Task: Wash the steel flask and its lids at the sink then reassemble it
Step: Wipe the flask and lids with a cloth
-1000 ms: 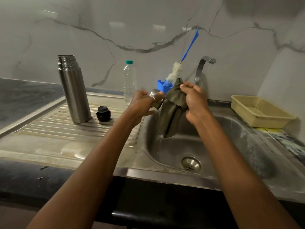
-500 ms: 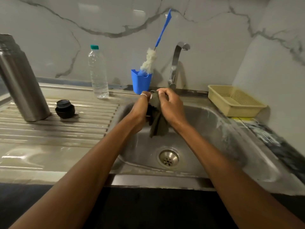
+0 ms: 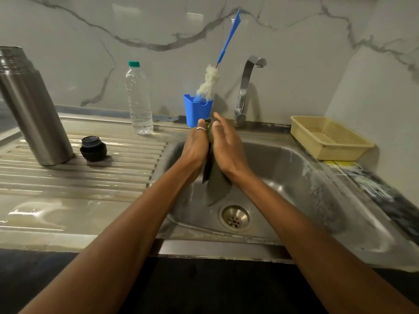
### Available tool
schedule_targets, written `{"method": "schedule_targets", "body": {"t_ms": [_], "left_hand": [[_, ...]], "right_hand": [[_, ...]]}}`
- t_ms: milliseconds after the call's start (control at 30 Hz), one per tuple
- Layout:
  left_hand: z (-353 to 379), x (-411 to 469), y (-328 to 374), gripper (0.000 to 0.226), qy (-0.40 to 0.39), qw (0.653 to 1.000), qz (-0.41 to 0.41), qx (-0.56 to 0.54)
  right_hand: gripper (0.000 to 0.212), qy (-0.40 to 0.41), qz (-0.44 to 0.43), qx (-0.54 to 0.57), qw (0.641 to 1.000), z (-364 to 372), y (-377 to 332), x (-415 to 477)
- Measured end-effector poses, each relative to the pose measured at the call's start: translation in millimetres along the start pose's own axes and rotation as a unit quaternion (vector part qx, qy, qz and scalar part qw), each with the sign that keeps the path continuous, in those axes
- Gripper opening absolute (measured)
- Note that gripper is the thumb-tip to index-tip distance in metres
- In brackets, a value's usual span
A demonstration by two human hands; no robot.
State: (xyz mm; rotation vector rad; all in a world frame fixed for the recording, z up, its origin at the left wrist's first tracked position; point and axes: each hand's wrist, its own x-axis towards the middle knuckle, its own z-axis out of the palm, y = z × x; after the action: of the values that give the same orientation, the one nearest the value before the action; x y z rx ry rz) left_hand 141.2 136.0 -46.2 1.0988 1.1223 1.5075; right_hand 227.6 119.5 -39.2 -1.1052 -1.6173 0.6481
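The steel flask stands open-topped on the drainboard at the left. Its black inner lid lies beside it. Over the sink basin, my left hand and my right hand are pressed together around a dark grey-green cloth whose end hangs down between my wrists. My left hand holds the cloth from the left. The fingers of my right hand lie straight against it. The steel outer lid is hidden, apparently inside the cloth.
Behind my hands stand a blue cup holding a bottle brush, the tap and a plastic water bottle. A beige basket sits at the back right. The drain lies below the cloth.
My hands came together: the steel lid seen in my left hand a second ago is now covered by the cloth. My right hand went from gripping the cloth to lying flat on it. The view shifted right.
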Motion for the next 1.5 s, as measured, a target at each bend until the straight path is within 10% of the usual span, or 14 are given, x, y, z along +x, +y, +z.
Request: {"method": "schedule_targets", "body": {"t_ms": [100,233,433,600,800,933,1133,1300,1500], "left_hand": [[-1,-1,-2,0.045,0.005,1.000,0.024,0.013],[2,-4,-3,0.047,0.006,1.000,-0.016,0.026],[-3,3,-5,0.050,0.036,0.999,-0.027,-0.023],[1,-2,-5,0.050,0.031,0.996,-0.083,-0.030],[-2,-3,-4,0.048,0.046,0.997,-0.047,-0.039],[1,-2,-4,0.049,0.056,0.994,-0.086,-0.025],[-2,-4,-1,0.048,0.045,0.997,-0.058,-0.038],[2,-8,1,0.046,0.046,0.993,-0.100,-0.049],[2,-2,-9,0.074,0.104,0.990,-0.019,0.095]], "right_hand": [[0.042,-0.021,-0.079,-0.031,0.996,5,11,-1],[0.043,0.032,0.237,0.236,0.942,1,3,14],[0.042,-0.024,-0.016,-0.010,1.000,9,1,-4],[0.044,0.006,0.288,0.262,0.921,1,-8,5],[0.042,0.011,0.046,0.045,0.998,18,-5,-5],[0.048,0.001,0.299,0.236,0.925,8,-4,12],[0.043,0.037,0.078,0.069,0.994,15,-12,-5],[0.054,0.002,0.367,0.297,0.882,-1,-10,10],[0.069,-0.002,0.312,0.242,0.919,10,-5,9]]}}
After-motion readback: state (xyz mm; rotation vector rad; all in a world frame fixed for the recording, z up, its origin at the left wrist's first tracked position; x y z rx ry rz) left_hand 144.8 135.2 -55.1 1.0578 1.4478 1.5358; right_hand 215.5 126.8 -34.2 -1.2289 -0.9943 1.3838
